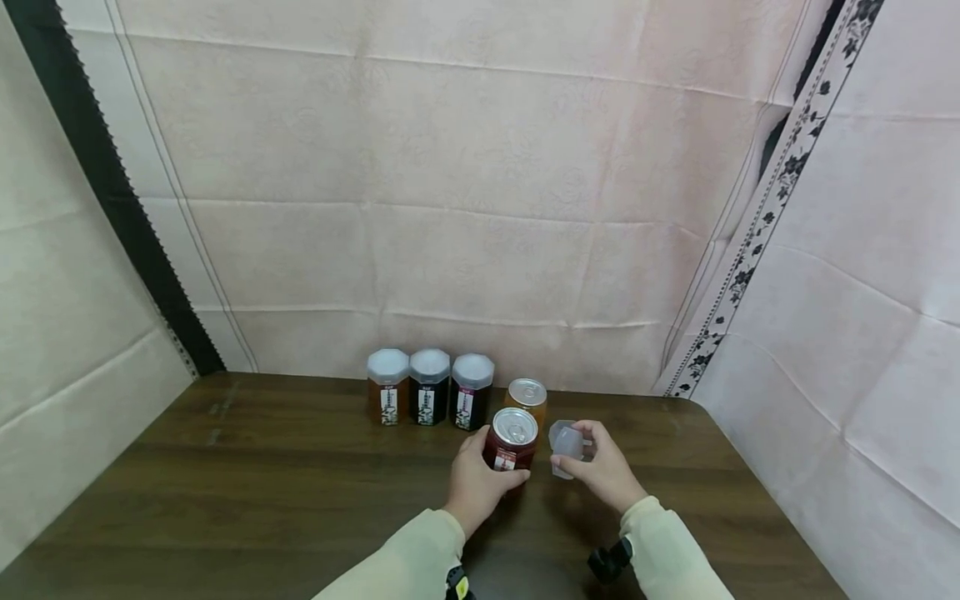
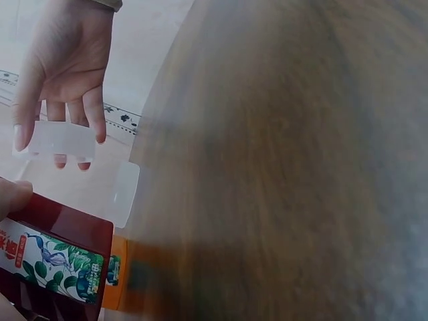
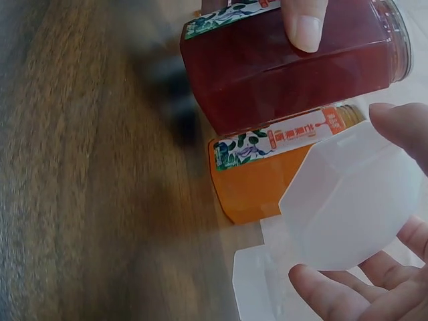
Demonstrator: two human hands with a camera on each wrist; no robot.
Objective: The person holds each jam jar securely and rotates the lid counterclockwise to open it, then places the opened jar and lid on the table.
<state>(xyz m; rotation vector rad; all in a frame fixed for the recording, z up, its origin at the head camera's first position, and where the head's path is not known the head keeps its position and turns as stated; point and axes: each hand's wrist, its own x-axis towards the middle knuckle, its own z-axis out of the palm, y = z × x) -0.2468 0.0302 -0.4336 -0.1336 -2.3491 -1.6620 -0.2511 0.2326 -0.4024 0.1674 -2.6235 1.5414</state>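
My left hand (image 1: 480, 479) grips a dark red jar (image 1: 510, 450) with a silver pull-tab top, fingers on one side and thumb on the other. Just to its right, my right hand (image 1: 606, 467) pinches a translucent white plastic cap (image 3: 354, 200) by its edges. A second cap of the same kind (image 2: 124, 194) sits on the table behind the held one. Behind the red jar is an orange jar (image 1: 527, 396), silver-topped too, its lower part hidden in the head view. The right wrist view shows its printed label.
Three capped jars stand in a row to the left: an amber one (image 1: 387, 387) and two darker ones (image 1: 429, 387) (image 1: 472, 392). Pale cloth (image 1: 465, 183) hangs along the back and both sides of the brown wooden table (image 1: 300, 483).
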